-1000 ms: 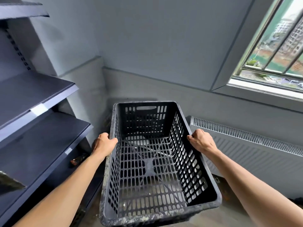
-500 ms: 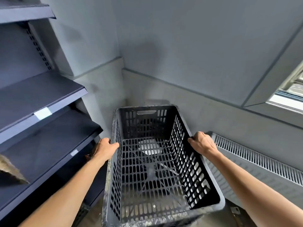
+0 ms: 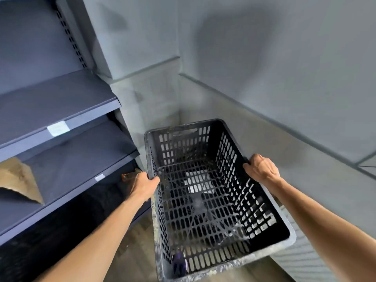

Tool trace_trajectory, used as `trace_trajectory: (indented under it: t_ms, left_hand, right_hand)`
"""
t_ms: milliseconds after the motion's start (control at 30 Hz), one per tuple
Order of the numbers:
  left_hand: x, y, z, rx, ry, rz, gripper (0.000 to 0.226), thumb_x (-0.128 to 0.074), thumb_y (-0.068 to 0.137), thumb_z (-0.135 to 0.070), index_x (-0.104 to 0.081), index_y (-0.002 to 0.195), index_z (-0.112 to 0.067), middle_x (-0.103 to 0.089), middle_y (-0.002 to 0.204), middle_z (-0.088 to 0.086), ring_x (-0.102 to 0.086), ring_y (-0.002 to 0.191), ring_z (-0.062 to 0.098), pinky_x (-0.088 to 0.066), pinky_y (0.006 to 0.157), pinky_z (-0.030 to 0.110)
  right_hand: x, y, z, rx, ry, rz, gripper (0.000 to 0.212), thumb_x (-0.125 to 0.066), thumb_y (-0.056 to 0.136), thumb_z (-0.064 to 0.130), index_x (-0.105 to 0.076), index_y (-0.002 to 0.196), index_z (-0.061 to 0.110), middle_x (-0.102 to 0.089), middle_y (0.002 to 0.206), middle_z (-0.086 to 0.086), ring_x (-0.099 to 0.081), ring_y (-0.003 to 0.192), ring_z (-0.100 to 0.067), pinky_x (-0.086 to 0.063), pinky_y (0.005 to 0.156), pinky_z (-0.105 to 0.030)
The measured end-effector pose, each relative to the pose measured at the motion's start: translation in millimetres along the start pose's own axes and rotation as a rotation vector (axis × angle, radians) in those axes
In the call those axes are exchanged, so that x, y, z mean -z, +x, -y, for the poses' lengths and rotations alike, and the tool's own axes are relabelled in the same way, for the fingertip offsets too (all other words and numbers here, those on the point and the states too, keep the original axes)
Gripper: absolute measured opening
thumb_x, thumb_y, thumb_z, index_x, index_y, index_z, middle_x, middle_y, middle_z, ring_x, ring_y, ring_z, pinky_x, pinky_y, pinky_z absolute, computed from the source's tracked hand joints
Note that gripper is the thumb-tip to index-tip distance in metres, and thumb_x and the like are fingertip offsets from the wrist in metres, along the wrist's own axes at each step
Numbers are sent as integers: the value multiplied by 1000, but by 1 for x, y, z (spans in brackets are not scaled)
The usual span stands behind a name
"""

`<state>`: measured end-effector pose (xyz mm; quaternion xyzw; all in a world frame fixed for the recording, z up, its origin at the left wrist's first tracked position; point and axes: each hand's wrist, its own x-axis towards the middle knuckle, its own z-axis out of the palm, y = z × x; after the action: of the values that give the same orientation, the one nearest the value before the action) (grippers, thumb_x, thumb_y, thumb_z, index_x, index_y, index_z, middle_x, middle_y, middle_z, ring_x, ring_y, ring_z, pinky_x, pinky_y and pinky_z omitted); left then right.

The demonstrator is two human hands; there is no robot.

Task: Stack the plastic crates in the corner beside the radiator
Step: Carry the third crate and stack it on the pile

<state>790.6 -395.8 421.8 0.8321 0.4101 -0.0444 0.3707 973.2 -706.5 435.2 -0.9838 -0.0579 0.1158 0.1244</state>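
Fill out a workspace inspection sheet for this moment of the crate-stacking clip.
Surface: wood-look floor, seen beside the crate.
Job's things: one dark slotted crate, held by its long rims; no second crate clearly seen; radiator lower right, blurred.
Clutter: cardboard scrap on a shelf; small orange-brown item below the lower shelf edge, unidentifiable.
Grippers: left hand grips the left rim; right hand grips the right rim.
Cables: nothing seen.
Surroundings: dark shelving left; grey wall corner ahead.
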Motion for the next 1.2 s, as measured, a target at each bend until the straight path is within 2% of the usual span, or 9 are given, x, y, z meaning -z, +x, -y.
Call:
trace_trajectory:
  t_ms: [200,400,500,600,767,833,900,1067,1200]
  left_hand:
    - [-18,38,-14,42,48,59,30,-54,89,-41,-62,82,-13,-62,54,2,-63,43,23,-50,45,26]
    - [-34,58,-28,75,46,95,26,-53,92,-37,-54,81,-12,-62,58,3,-61,42,19,-43,42,21]
    - [-40,65,-32,113,29,98,27,-54,91,-37,-56,85,-11,-66,58,5,-66,45,20,-53,44,26]
    - [-47,68,-35,142,17,81,28,-54,90,-37,-59,85,-10,-66,56,5,-67,46,22,-58,51,31]
    - [-71,59,-48,227,-47,-4,27,-54,90,-39,-53,83,-13,-58,52,2,-62,41,21,-44,42,23]
    - [-82,52,-52,276,-63,-41,28,-54,90,-41,-53,83,-14,-58,53,1,-60,40,21,-43,42,23]
    - [-94,45,-57,316,-83,-61,29,-54,90,-42,-54,83,-14,-58,57,1,-60,43,22,-46,46,25]
    - [-115,29,-63,401,-81,-96,30,-54,92,-42,-57,90,-12,-63,62,4,-65,48,24,-51,52,26]
    - [-128,19,-67,437,-113,-90,31,-54,93,-43,-60,92,-12,-68,62,4,-69,51,20,-57,54,28]
  right_hand:
    - [-2,45,6,-39,-48,36,29,-52,87,31,-59,109,14,-67,101,-11,-64,85,-31,-56,71,-38]
    - [1,81,7,-13,-85,72,18,-51,87,29,-56,97,15,-63,85,-5,-62,75,-25,-49,58,-33]
    - [5,103,8,38,-83,119,16,-52,89,30,-57,89,15,-62,80,-5,-62,72,-24,-41,52,-29]
    - [6,121,10,86,-81,154,16,-52,91,29,-56,91,14,-62,83,-7,-62,77,-25,-42,56,-30]
    - [4,162,3,186,-71,245,20,-49,91,30,-55,97,12,-63,95,-11,-62,84,-28,-53,69,-36]
    - [6,174,0,233,-106,247,22,-48,93,28,-55,104,10,-61,102,-11,-59,91,-29,-48,71,-34]
    - [9,184,-2,279,-121,251,21,-47,95,23,-57,105,7,-60,100,-10,-56,91,-28,-42,69,-31]
    - [10,208,-2,396,-167,271,26,-44,95,26,-63,100,8,-67,100,-10,-61,91,-27,-49,79,-34]
    - [9,218,-3,430,-186,268,21,-45,94,25,-60,95,10,-59,90,-7,-59,90,-28,-46,73,-32]
